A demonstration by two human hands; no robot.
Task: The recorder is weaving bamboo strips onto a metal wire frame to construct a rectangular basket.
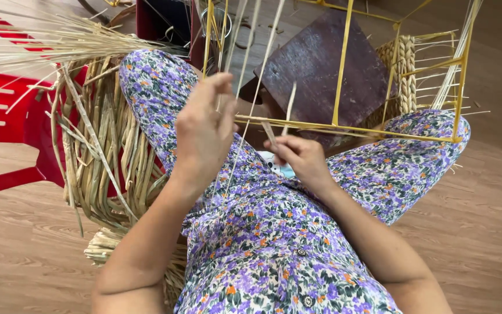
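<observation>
1. Far left: red plastic chair point(7, 116) beside the person's knee. A loose sheaf of pale dried straw point(59, 38) lies across it, stalks fanned toward the left edge.
2. Next right: a bundle of flat dried reed strips point(103, 151) hangs in a curve beside the left thigh and reaches down to the wooden floor point(24, 256).
3. Left hand point(204, 131): raised above the lap, grip narrow, fingertips pinched on thin pale strands point(255, 75) that run up and out of view. Strands look taut.
4. Right hand point(300, 157): low, on the lap, grip closed around the lower ends of the strands, just under the bottom bar of the frame.
5. Yellow wire frame point(344, 64): box-shaped, thin bars, resting across the knees. At its right side a panel of braided fibre point(403, 70) is already woven in. A dark brown board point(321, 64) shows behind the bars.
6. Appearance of the strands: flat, narrow, dry, straw-coloured, slightly split at the ends.
7. Risk, as judged: dry strands under tension may snap or fray at the pinch point.
8. Risk: the frame is only balanced on the knees; a hard pull could tilt it.
9. Risk: loose stalks nearby could tangle with the working strands.
</observation>
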